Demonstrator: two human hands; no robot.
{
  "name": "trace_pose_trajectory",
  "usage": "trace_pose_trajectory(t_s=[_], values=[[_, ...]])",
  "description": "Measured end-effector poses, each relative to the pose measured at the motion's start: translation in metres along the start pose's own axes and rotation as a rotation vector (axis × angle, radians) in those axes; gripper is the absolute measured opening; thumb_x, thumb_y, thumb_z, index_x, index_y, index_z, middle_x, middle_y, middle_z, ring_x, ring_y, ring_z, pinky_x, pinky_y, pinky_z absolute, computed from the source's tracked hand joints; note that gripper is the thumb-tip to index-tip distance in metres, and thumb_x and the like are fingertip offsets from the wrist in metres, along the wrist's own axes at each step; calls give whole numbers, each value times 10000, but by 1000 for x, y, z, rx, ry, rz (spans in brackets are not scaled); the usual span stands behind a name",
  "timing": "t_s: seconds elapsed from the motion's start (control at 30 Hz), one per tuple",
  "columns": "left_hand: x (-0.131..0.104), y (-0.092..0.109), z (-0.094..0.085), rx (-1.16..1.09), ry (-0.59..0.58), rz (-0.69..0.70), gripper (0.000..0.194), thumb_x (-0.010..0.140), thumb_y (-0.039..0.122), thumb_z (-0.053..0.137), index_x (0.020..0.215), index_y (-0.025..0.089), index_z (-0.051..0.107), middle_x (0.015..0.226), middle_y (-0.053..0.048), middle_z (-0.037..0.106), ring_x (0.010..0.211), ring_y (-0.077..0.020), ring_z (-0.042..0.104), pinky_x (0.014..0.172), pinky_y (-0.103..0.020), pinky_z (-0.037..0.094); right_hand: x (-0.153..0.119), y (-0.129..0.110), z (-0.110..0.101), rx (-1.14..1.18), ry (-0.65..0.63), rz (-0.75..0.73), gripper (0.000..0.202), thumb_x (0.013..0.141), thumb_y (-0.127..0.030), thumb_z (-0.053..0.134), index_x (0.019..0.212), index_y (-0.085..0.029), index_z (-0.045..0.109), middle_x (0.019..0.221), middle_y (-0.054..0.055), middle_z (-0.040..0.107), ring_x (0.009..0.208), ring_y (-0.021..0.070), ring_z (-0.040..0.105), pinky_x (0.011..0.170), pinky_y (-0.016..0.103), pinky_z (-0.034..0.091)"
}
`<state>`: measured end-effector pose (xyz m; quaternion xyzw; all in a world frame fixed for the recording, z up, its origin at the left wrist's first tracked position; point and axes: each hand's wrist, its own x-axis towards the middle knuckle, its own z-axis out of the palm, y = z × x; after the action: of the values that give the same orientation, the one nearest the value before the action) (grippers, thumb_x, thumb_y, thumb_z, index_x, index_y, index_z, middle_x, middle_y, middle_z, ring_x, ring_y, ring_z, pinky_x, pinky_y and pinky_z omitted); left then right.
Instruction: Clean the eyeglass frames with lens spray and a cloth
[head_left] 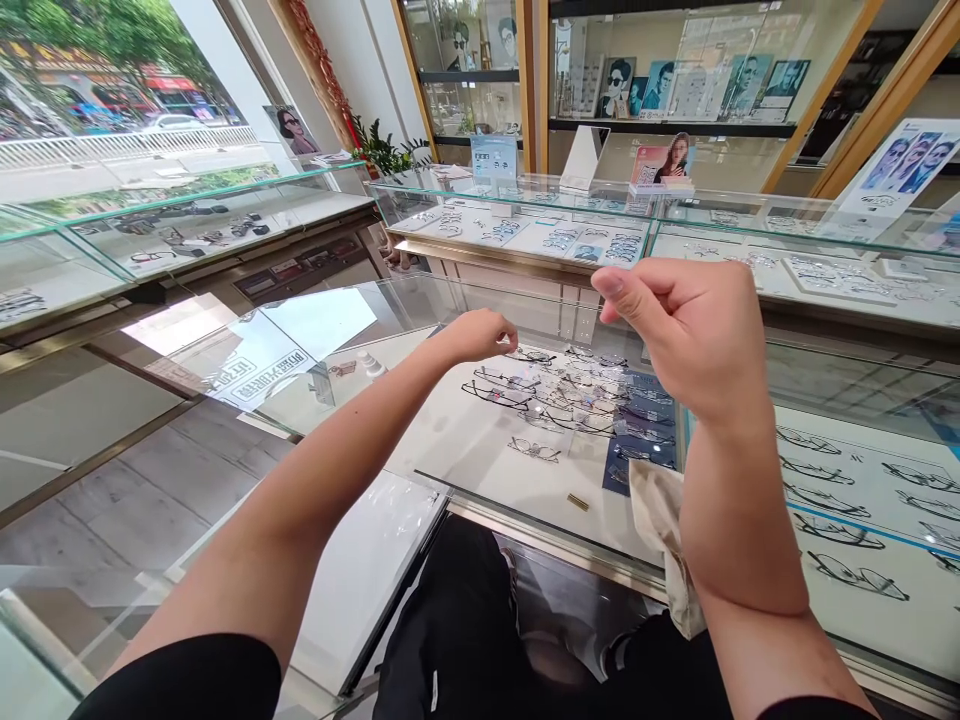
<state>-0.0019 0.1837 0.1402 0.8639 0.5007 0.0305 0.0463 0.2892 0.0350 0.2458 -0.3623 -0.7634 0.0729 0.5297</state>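
Observation:
Over the far part of the glass counter, my left hand (481,336) is closed, its fingers curled inward. Whatever it may hold is hidden. My right hand (694,325) is raised higher and nearer, bent at the wrist in a loose fist with the thumb toward the left. I cannot make out anything inside it. Below both hands, rows of eyeglasses (534,450) show through the glass top, some on a dark blue display board (616,470). A beige cloth (660,515) hangs over the counter's front edge beside my right forearm.
A small gold-coloured piece (577,502) lies near the front. A small white bottle (370,366) is farther left. More eyeglasses (855,575) fill the case at right. Another glass showcase (517,190) stands behind, with advertising cards on it. My legs (457,600) are under the counter edge.

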Motion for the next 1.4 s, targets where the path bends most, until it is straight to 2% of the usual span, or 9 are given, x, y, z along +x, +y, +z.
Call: trace_pose_trajectory(t_s=[0.3,0.4,0.53,0.63,0.73,0.9,1.07,1.27,1.4], values=[[-42,60,-29,-794,245,12,291,875,503,766,925,220,809,609,8,541,600,-145,475,631,-332,376,-5,-30,-4,59,63,-43,653,939,-816,614,637,-239,660,502,-36,381,539,137,389,543,336,273],[-43,86,-28,-975,331,43,317,851,526,803,914,216,793,758,-31,674,729,-172,597,725,-357,479,4,-28,-11,92,93,-22,634,927,-807,644,640,-242,624,513,-39,378,550,140,409,544,334,284],[-31,115,-24,-1133,458,92,288,813,474,843,851,197,775,1063,-74,779,1024,-213,687,1011,-405,506,-2,5,-20,123,55,148,566,897,-767,716,705,-248,596,521,-79,306,521,119,292,539,311,260],[-15,133,-13,-1252,443,115,311,793,479,861,874,190,781,1151,-95,800,1112,-242,707,1088,-421,497,-28,38,-20,112,18,314,473,863,-692,785,825,-251,622,566,-98,305,543,116,254,557,298,248],[2,150,5,-1287,428,130,389,777,534,869,914,183,774,1160,-119,812,1095,-261,730,1060,-425,529,-56,67,-12,154,15,418,449,824,-634,819,987,-247,661,623,-94,371,589,129,343,591,291,302],[28,171,44,-1223,467,121,474,787,637,822,932,194,737,1105,-128,819,1061,-274,742,979,-407,562,-82,112,3,289,210,509,355,857,-574,726,905,-225,681,780,0,616,727,174,513,655,308,420],[40,173,74,-1312,336,112,533,749,703,817,930,213,714,1075,-116,818,1036,-268,732,968,-403,554,-98,150,11,471,252,613,368,834,-585,749,921,-235,679,835,15,638,803,198,573,659,302,469],[35,171,88,-1377,174,109,423,800,625,812,900,227,707,1030,-67,800,1014,-233,715,977,-376,530,-111,170,31,507,211,627,381,888,-600,718,983,-234,671,902,19,646,795,182,570,708,308,452],[32,171,90,-1430,222,72,500,733,657,862,890,212,698,1068,-96,809,1084,-257,724,1032,-399,520,-114,167,39,457,324,617,390,859,-553,781,1031,-229,649,990,20,637,769,148,523,768,309,471]])
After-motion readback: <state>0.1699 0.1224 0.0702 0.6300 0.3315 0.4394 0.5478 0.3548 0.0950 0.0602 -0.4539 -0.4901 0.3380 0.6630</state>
